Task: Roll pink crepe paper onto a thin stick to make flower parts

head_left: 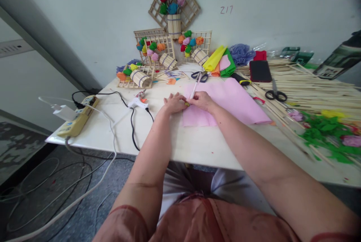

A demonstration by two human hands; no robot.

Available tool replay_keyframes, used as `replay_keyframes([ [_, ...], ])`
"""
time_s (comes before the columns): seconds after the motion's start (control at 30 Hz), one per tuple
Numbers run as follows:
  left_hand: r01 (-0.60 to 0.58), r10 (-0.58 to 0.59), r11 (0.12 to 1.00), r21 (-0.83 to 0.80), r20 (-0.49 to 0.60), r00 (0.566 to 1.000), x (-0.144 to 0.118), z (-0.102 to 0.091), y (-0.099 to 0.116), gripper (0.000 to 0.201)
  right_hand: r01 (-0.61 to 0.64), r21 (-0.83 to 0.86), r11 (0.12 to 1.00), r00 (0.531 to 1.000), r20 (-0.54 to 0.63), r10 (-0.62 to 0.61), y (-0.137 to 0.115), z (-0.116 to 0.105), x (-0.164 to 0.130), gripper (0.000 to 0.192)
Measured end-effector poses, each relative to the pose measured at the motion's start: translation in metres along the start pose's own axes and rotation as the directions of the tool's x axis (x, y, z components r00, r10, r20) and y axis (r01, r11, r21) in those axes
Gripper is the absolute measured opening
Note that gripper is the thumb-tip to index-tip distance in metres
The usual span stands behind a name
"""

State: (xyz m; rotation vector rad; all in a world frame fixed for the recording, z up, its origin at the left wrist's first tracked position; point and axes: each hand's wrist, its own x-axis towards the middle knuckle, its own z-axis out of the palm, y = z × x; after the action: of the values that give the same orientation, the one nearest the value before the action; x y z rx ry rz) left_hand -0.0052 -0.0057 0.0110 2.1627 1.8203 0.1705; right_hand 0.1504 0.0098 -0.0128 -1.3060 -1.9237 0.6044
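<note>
Both forearms outstretched, left hand (pixel 174 103), right hand (pixel 200 100) pinching stick (pixel 194 90)

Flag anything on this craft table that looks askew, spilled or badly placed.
The power strip lies at the table's left edge, with cables hanging to the floor. Green paper scraps are scattered at the right among loose sticks. Both hands, left hand and right hand, meet at the pink sheet, which lies flat.

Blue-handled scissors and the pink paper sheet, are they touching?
Apart. The head view shows bare white table between the blue-handled scissors and the pink paper sheet.
</note>
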Motion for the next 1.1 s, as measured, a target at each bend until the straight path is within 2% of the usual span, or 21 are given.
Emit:
replay_keyframes([
  [0.27, -0.008, 0.007, 1.000, 0.015, 0.046, 0.999, -0.0007, -0.0028, -0.0014, 0.044, -0.012, -0.016, 1.000, 0.999, 0.050, 0.013, 0.0012, -0.0010, -0.0001, 0.027],
  [1.1, -0.035, 0.033, 0.999, 0.035, 0.049, 0.998, 0.0025, -0.0009, -0.0037, 0.042, 0.009, -0.097, 0.995, 1.000, 0.011, -0.008, -0.0016, 0.0006, -0.0020, 0.025],
])
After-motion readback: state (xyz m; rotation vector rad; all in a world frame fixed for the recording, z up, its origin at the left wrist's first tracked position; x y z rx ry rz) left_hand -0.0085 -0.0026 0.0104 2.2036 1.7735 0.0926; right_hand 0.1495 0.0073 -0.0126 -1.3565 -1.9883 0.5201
